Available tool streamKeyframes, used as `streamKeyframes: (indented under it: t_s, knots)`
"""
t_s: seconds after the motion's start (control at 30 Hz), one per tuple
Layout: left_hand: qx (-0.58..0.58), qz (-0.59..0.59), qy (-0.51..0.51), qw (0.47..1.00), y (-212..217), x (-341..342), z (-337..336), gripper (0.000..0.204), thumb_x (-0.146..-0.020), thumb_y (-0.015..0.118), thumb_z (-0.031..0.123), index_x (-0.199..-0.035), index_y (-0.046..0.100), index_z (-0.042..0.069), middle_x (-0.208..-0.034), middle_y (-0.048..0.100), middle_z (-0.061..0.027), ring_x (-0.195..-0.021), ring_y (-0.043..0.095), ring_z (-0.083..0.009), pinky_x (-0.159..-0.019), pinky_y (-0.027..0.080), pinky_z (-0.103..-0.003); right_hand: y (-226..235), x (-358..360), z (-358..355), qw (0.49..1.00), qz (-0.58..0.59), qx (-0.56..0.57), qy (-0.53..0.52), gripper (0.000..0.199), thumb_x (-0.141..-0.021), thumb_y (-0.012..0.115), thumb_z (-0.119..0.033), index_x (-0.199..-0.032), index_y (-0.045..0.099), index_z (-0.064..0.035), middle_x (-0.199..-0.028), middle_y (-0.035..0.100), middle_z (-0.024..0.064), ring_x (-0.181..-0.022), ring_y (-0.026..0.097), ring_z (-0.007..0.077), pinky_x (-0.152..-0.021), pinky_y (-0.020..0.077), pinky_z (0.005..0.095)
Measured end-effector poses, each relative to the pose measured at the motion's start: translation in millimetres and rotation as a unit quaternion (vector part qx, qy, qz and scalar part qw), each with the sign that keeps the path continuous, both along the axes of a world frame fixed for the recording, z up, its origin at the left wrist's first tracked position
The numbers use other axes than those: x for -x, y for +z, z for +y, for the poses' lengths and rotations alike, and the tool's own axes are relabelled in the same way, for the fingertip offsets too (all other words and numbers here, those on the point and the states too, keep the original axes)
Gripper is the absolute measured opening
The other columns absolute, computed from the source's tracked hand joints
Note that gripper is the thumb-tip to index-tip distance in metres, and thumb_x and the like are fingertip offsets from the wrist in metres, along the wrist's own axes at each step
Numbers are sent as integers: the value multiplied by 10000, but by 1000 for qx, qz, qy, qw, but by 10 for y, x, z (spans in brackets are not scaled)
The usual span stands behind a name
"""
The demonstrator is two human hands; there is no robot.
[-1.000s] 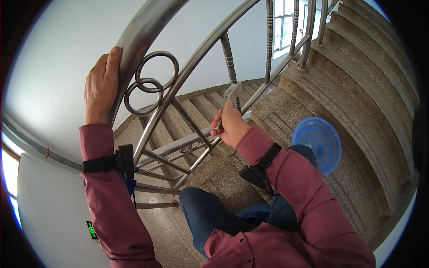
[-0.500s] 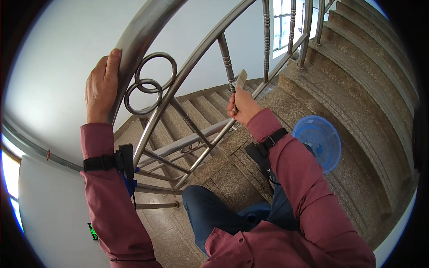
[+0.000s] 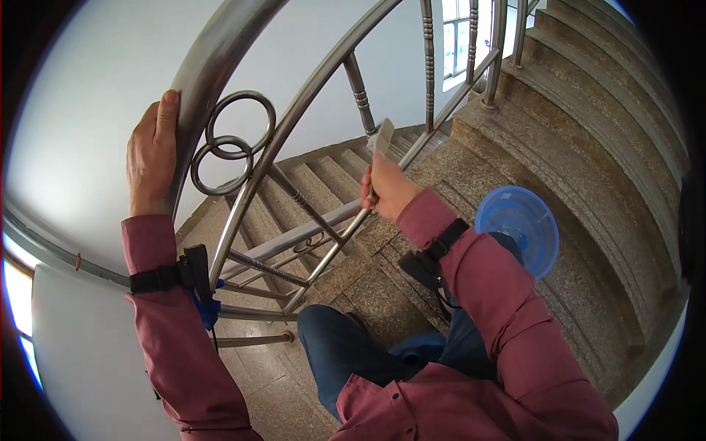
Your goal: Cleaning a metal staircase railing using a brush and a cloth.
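My left hand [image 3: 151, 158] is wrapped over the thick metal handrail [image 3: 220, 55], thumb lying along its top. In my right hand [image 3: 390, 187] I grip the handle of a scrubbing brush [image 3: 384, 137]. Its pale back is tilted upward, and its bristles face the lower end of a ridged metal baluster [image 3: 359, 94]. I cannot tell whether the bristles touch the metal. Two interlocked metal rings [image 3: 243, 125] fill the gap between the handrail and the rail beneath it, just right of my left hand.
A blue plastic basin [image 3: 540, 228] stands on a stone step beside my right forearm. Curved stone stairs [image 3: 588, 154] rise to the right. Beyond the railing, another flight [image 3: 316, 180] leads down along the white wall [image 3: 110, 88]. A window [image 3: 457, 44] is at the far top.
My right hand and the brush have shifted a little left and down in view. My left hand stays on the handrail. The whole view has shifted slightly.
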State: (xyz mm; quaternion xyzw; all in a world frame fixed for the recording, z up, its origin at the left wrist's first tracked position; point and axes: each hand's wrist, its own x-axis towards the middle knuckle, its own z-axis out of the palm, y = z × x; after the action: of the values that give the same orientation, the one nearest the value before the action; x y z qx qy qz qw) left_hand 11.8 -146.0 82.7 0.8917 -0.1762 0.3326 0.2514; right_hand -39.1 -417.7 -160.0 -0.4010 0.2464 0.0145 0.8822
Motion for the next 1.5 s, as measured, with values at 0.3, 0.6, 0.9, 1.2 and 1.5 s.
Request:
streamKeyframes:
  t_s: [0.3,0.6,0.9,1.2,1.5]
  knots:
    - [-18,-13,-3,1000,-76,-121,25,670,-1021,426,667,-1087,734,76,-956,713,-203,-939,667,-383,-847,488,-461,-52,-128,-572,998,-6,59,31,332,-1092,420,-428,-972,463,-121,-670,401,-19,-498,372,106,-427,292,298]
    - [-21,-55,1,998,-61,-34,-30,615,-1041,464,524,-834,663,-19,-766,640,-276,-751,643,-414,-729,463,-517,52,331,-243,995,39,59,64,325,-1097,442,-421,-1091,465,-97,-677,404,-23,-505,368,99,-429,291,276]
    - [-21,-11,2,1000,-32,73,38,720,-1025,430,593,-989,738,-57,-948,719,-297,-910,693,-427,-881,506,-499,69,-115,-469,997,-7,62,46,334,-1119,405,-371,-1027,502,-65,-678,403,-46,-507,375,64,-427,288,242]
    - [-35,-1,15,999,-64,85,61,771,-1032,390,644,-987,749,-37,-985,721,-292,-964,706,-417,-923,512,-514,65,317,-196,995,14,69,65,332,-1118,417,-386,-1056,524,-78,-673,407,-50,-519,381,69,-444,304,249]
    - [-35,5,14,999,-50,55,71,799,-1037,372,662,-1005,749,-43,-978,721,-285,-970,707,-407,-930,512,-501,66,45,-380,995,6,71,68,325,-1119,418,-375,-1069,519,-70,-674,419,-49,-516,398,68,-436,310,250]
